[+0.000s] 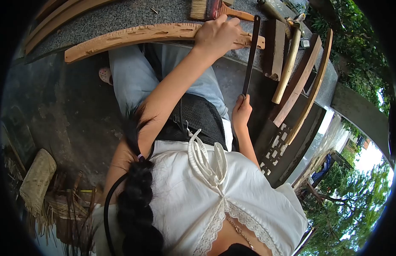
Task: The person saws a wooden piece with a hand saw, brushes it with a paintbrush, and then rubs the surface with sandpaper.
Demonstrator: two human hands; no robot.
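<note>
My left hand [219, 36] is closed over a long curved wooden piece [134, 37] near its right end. Carved hollows and notches run along this light brown piece, and a small hole marks its left tip. It lies along the front edge of the stone worktop, above my knees. My right hand [242, 112] is wrapped round the lower end of a long, flat, dark metal strip [251, 59] with a hole at its top. The strip stands nearly upright in view, its upper part overlapping the right end of the curved wood.
A bristle brush [206, 9] lies behind my left hand on the speckled worktop [138, 15]. To the right are a dark wooden block [274, 49], a wooden-handled hammer [287, 66] and curved strips [313, 87]. More curved boards [63, 19] lie at the far left.
</note>
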